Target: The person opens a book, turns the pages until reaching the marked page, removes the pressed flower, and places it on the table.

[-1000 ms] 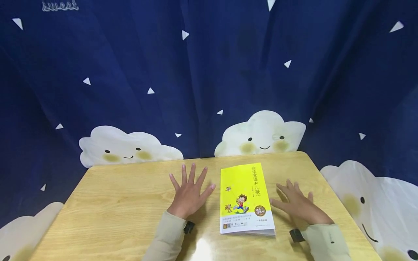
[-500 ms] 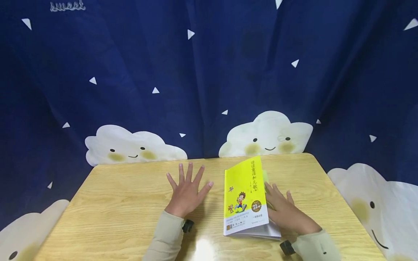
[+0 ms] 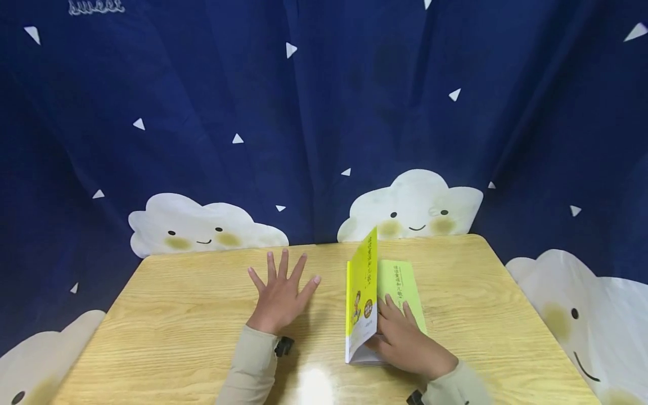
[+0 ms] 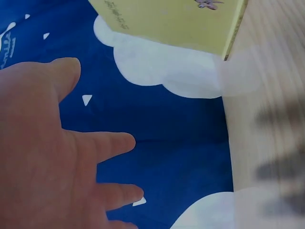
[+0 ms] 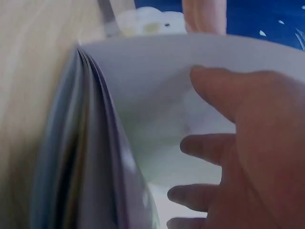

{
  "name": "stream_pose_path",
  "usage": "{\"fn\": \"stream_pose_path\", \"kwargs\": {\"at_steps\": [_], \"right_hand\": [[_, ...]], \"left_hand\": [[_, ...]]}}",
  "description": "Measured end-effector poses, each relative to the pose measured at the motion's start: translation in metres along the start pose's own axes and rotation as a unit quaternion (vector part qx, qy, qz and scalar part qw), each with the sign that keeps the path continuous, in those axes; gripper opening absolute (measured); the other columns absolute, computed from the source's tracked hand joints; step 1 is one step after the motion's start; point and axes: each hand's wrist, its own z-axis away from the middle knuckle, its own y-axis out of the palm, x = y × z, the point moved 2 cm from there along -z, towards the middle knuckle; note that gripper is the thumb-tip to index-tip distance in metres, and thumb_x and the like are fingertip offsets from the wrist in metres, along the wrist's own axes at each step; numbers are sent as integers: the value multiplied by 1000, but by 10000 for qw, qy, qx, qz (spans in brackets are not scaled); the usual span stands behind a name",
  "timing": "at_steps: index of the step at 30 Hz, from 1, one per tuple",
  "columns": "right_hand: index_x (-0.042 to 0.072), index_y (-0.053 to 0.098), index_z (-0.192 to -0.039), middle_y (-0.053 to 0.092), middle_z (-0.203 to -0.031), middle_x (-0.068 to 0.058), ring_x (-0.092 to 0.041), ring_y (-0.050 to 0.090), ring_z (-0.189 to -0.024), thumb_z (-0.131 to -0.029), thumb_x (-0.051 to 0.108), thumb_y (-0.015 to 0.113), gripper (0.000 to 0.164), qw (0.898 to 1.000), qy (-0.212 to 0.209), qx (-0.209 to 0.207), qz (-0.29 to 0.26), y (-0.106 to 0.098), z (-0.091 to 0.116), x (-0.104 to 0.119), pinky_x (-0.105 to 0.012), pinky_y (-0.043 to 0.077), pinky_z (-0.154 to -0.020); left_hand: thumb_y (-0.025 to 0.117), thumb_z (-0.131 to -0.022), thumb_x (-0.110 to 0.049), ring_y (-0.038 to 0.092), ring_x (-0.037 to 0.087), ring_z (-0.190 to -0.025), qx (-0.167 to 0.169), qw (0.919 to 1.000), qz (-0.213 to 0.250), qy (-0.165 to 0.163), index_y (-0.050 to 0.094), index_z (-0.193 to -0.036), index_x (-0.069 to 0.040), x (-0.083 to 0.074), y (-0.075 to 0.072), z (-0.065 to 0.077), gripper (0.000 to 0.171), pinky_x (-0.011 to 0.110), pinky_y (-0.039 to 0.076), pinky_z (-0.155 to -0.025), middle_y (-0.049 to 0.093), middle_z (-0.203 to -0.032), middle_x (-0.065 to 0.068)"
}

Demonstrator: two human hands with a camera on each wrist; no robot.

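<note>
A blue curtain (image 3: 202,84) hangs beyond all the fingers, a wooden table (image 3: 177,326) below them. The book (image 3: 404,275) lies under the fingers of the right hand (image 3: 407,343), its yellow cover (image 3: 364,287) raised to their left. These extend, gripping nothing; the left hand (image 3: 277,301), fingers fanned wide, holds nothing either.

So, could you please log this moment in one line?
book: cover raised | right hand: behind cover | left hand: spread, off book
</note>
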Motion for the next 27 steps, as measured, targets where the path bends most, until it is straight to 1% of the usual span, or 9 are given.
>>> {"fn": "stream_pose_path", "kwargs": {"at_steps": [3, 5, 8, 10, 13, 15, 20, 24, 27], "right_hand": [[16, 38, -149, 24, -156, -17, -49, 15, -141, -98, 56, 41, 65, 9998, 53, 105, 165, 8, -4, 8, -74, 6, -103], [18, 36, -150, 24, -156, -18, -49, 15, -141, -98, 58, 37, 66, 9997, 78, 131, 196, 14, -8, 14, -75, 6, -102], [22, 35, -151, 25, -156, -20, -52, 15, -140, -97, 60, 38, 66, 9997, 28, 74, 211, 21, -14, 22, -77, 5, -100], [24, 34, -151, 24, -155, -21, -54, 15, -139, -97, 59, 39, 65, 9997, 18, 54, 257, 25, -17, 26, -78, 5, -99], [27, 36, -150, 24, -156, -21, -56, 14, -138, -96, 60, 41, 64, 9994, 160, 73, 311, 30, -20, 30, -78, 4, -99], [30, 37, -150, 24, -156, -21, -57, 14, -138, -94, 62, 42, 64, 9987, 323, 77, 375, 33, -22, 31, -80, 6, -97], [38, 39, -147, 24, -155, -22, -59, 17, -135, -91, 67, 44, 64, 9953, 672, 9, 698, 39, -26, 33, -83, 13, -90], [41, 40, -146, 25, -155, -22, -60, 19, -134, -89, 68, 47, 63, 9916, 767, -22, 1043, 42, -29, 34, -84, 16, -88], [44, 38, -145, 23, -156, -21, -60, 19, -134, -87, 68, 50, 64, 9896, 837, 38, 1165, 45, -31, 34, -84, 15, -88]], "left_hand": [[23, -93, -71, -7, 43, -144, 57, 9999, 105, -123, 30, -153, -27, 6, -5, 1, 74, 75, -14, -99, 11, -160, 16], [22, -94, -71, -2, 43, -144, 36, 9996, 149, -217, 31, -152, -25, 10, -9, 2, 75, 76, -10, -99, 13, -159, 17], [22, -94, -70, 7, 43, -144, 0, 9992, 205, -352, 32, -152, -24, 18, -16, 2, 75, 77, -2, -100, 16, -159, 17], [21, -94, -71, 9, 43, -144, 24, 9989, 249, -406, 31, -153, -24, 23, -19, 2, 76, 77, 2, -101, 16, -159, 18], [19, -94, -71, 7, 42, -145, 138, 9981, 409, -439, 27, -154, -24, 28, -24, 2, 77, 77, 1, -101, 11, -160, 17], [19, -94, -71, 5, 41, -145, 180, 9971, 591, -442, 26, -154, -25, 30, -27, 2, 76, 76, 1, -101, 7, -161, 16], [21, -95, -69, 3, 39, -146, 102, 9944, 951, -459, 25, -154, -26, 35, -35, 2, 73, 75, 3, -103, 1, -161, 14], [22, -95, -69, 1, 39, -146, 81, 9943, 960, -461, 24, -154, -26, 37, -36, 1, 73, 75, 5, -103, 0, -161, 15], [28, -94, -70, 0, 38, -146, 96, 9951, 936, -292, 27, -154, -27, 35, -33, 0, 74, 74, 6, -104, 2, -161, 14]]}}
